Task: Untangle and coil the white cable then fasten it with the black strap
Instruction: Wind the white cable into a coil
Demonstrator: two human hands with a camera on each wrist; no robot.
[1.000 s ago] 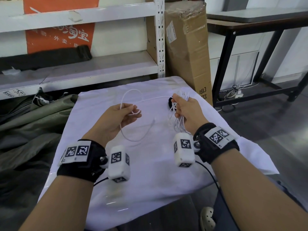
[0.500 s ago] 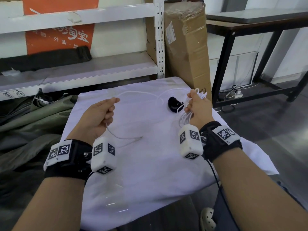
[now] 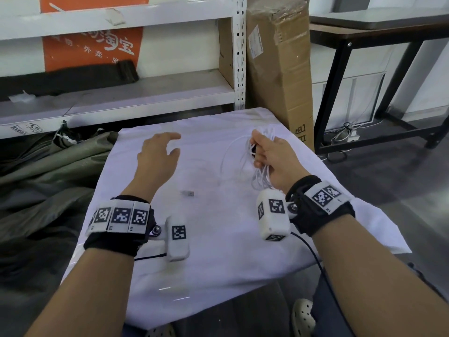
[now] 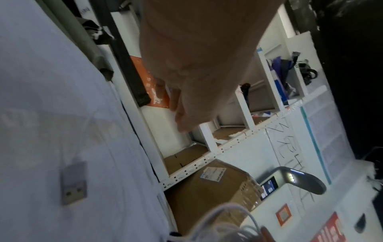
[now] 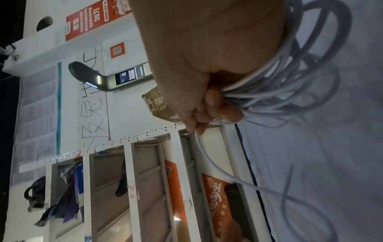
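Note:
My right hand [image 3: 258, 152] grips a bundle of white cable [image 3: 261, 176] loops above the right side of the cloth; the right wrist view shows the cable [image 5: 290, 85] coils bunched under the curled fingers [image 5: 204, 104]. One cable strand arcs left to the cloth [image 3: 226, 154]. The cable's USB plug [image 3: 188, 193] lies loose on the cloth, and the left wrist view shows the plug [image 4: 73, 183] too. A dark bit of the black strap [image 3: 254, 150] shows just behind my right fingers, mostly hidden. My left hand [image 3: 173, 144] hovers open and empty over the cloth.
The white cloth [image 3: 218, 239] covers a small table. A tall cardboard box [image 3: 279, 69] stands at its far right corner beside a white shelf unit [image 3: 239, 57]. Olive tarp [image 3: 48, 178] lies to the left, and a black-framed table [image 3: 364, 32] stands to the right.
My left hand has let go of the cable and opened, shifting forward. The plug end now lies on the cloth. My right hand keeps the coil and has shifted left over the strap.

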